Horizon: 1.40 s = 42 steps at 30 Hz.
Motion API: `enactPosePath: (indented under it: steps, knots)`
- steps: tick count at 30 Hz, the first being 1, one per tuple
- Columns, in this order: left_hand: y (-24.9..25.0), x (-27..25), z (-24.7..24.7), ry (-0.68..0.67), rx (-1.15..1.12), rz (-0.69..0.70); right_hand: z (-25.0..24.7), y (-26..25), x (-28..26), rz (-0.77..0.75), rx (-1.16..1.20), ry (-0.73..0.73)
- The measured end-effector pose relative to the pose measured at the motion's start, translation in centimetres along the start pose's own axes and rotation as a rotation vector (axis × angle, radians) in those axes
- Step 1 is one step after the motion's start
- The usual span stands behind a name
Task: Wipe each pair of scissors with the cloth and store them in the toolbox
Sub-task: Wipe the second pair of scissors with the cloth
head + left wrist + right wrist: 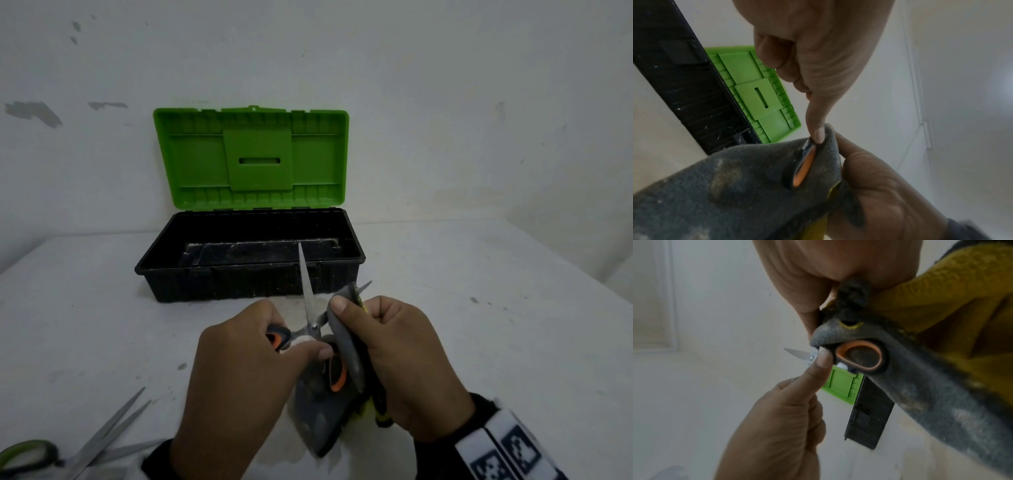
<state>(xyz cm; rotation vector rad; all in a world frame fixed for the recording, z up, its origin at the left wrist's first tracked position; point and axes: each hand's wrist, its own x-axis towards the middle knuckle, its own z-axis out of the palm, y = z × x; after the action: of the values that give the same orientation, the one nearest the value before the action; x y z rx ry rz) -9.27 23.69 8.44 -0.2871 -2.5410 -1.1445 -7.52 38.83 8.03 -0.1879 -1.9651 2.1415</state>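
The left hand [239, 370] grips the orange-and-grey handled steel scissors [310, 322] by one handle loop, blades spread open, so both edges are free for wiping. The right hand [397, 363] has its fingers clenched on the grey and yellow microfibre cloth [344, 346], folded over one blade and the other loop. All this is held above the white bench [479, 308], just in front of the open black toolbox with green lid [246, 274], ready for storing. A second, green-handled pair of scissors [85, 445] waits at the left.

white table [479, 308], scuffed white wall [445, 102] behind it
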Motion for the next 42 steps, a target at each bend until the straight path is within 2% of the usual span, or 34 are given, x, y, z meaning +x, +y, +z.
enactPosePath:
  steps: [4,10,13,16,22,27,33,38,42]
  knots:
    - [0.1,-0.1,0.1,-0.017,0.022,0.025,-0.1,-0.1,-0.1,-0.019,-0.012,0.012]
    - [-0.4,-0.2,0.4,0.037,0.027,0.080,-0.2,-0.4,-0.2,0.010,0.036,0.003]
    - [-0.8,-0.2,0.4,0.051,0.040,0.111,-1.1,-0.2,0.8,0.019,0.012,0.092]
    - [-0.6,-0.2,0.3,0.020,0.016,0.064,-1.9,0.2,1.4,0.049,0.016,0.122]
    - [-0.1,-0.1,0.0,-0.002,-0.039,0.027,-1.1,0.2,0.4,0.025,0.058,0.016]
    - [-0.5,-0.2,0.0,0.002,-0.109,0.010,-2.5,0.3,1.7,0.047,0.032,0.128]
    - [-0.9,0.0,0.2,-0.076,-0.214,-0.129,-3.5,-0.1,1.5,-0.023,-0.004,0.167]
    - [-0.9,0.4,0.1,-0.144,-0.345,-0.187,-1.7,0.5,0.2,-0.135,-0.099,0.083]
    - [-0.5,0.3,0.2,-0.175,-0.367,-0.167,-1.0,0.8,0.0,-0.128,-0.117,0.023]
